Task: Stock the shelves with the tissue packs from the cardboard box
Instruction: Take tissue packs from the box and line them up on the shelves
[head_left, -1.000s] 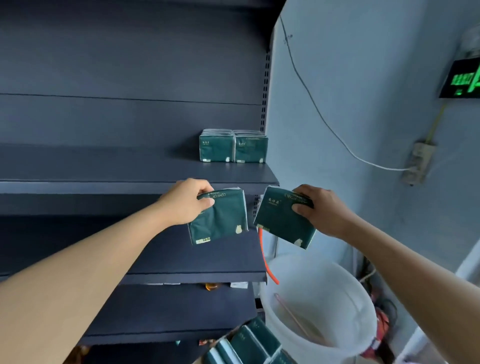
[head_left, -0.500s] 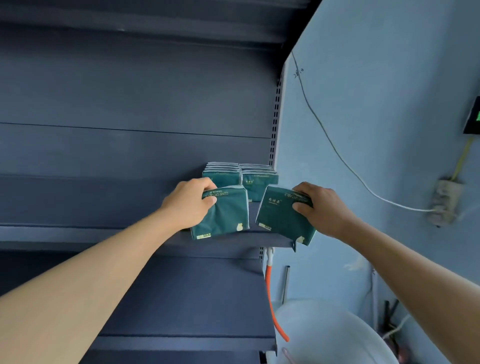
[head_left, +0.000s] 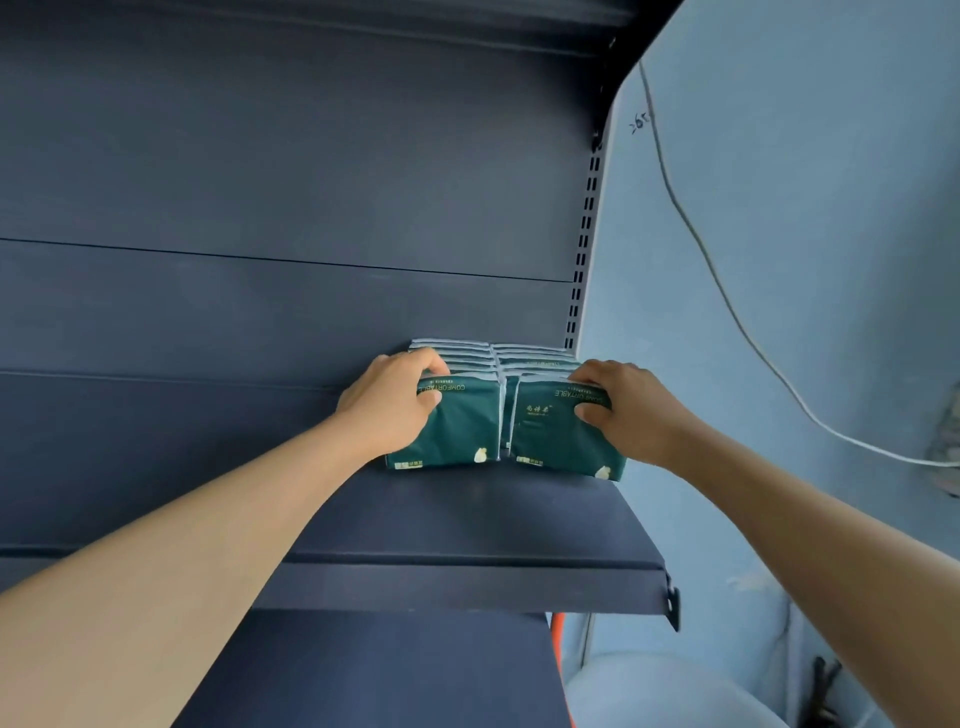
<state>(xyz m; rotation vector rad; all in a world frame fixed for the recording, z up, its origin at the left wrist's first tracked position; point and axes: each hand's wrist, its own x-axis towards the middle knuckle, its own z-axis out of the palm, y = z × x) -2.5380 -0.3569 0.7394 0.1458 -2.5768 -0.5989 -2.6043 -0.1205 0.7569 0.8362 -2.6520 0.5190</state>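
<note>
Green tissue packs stand at mid-frame on the shelf (head_left: 467, 525): the left hand (head_left: 387, 402) pinches the left pack (head_left: 457, 426), the right hand (head_left: 631, 410) grips the right pack (head_left: 558, 434), both against the rows (head_left: 498, 356) behind. Released leaning, the soft packs could tip forward.

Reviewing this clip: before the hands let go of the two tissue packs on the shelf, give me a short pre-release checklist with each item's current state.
1. Left hand grips the left pack: ok.
2. Right hand grips the right pack: ok.
3. Both packs' bottom edges on the shelf: ok.
4. Packs in line with the two rows behind: ok.
5. Right pack square to the row: not ok, its bottom edge slants.
6. Packs pushed fully against the rows: cannot tell.
</note>
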